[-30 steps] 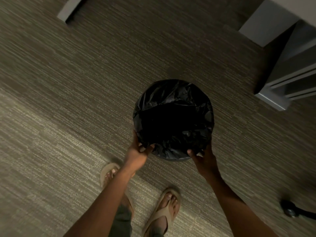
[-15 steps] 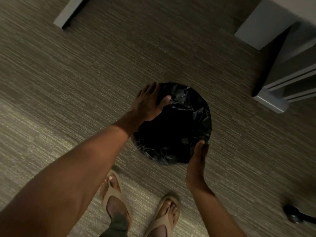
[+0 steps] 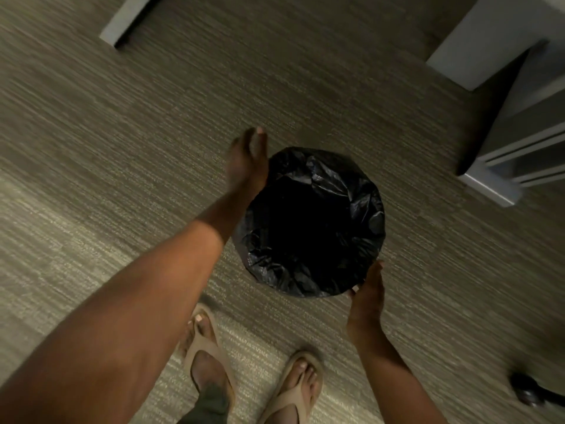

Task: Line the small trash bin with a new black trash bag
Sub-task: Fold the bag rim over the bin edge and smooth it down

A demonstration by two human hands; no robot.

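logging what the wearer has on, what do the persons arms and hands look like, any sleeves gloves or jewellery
Both forearms are bare up to the frame edge: no sleeves show. The left hand and right hand wear no gloves, and no watch, bracelet or ring can be seen, though the left hand is motion-blurred. Fingernails look short and plain.

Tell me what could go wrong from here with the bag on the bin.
1. The left hand is open at the far-left rim and the right hand only touches the near-right edge, so the black trash bag could slip into the bin if its fold is shallow.
2. Pressing on one side might tip the bin on the carpet.
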